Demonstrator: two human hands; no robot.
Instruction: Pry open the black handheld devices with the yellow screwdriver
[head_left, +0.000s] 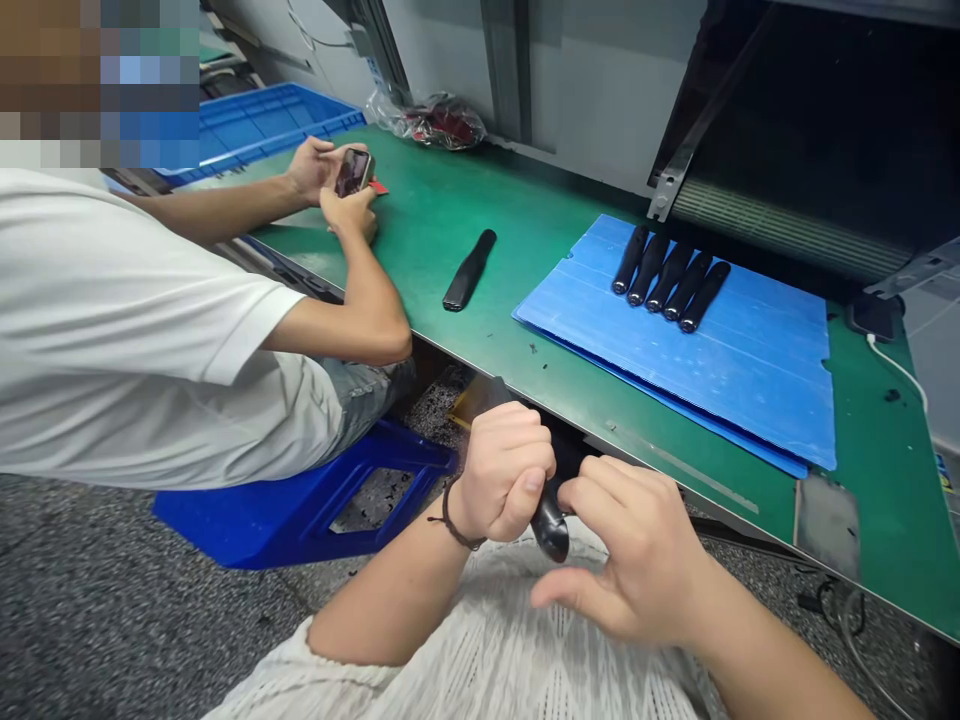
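Observation:
My left hand [510, 475], with a dark cord round its wrist, is wrapped round a black handle-like piece [552, 530]. The piece's rounded, glossy end sticks out below the fist, toward my body, and a dark tip shows above it. Just to the right, my right hand [637, 550] has its thumb stretched apart from curled fingers, close beside the glossy end, holding nothing that I can see. Several similar black pieces [670, 278] lie side by side on a blue sheet [720, 385]. Another black piece [470, 270] lies alone on the green table [420, 220].
On the left a seated person in a white shirt [135, 330] holds a phone [354, 172], an elbow near the table edge. A grey phone [826, 525] rests at the front edge. A blue stool [300, 500], a blue crate [277, 120] and a plastic bag [442, 122] also show.

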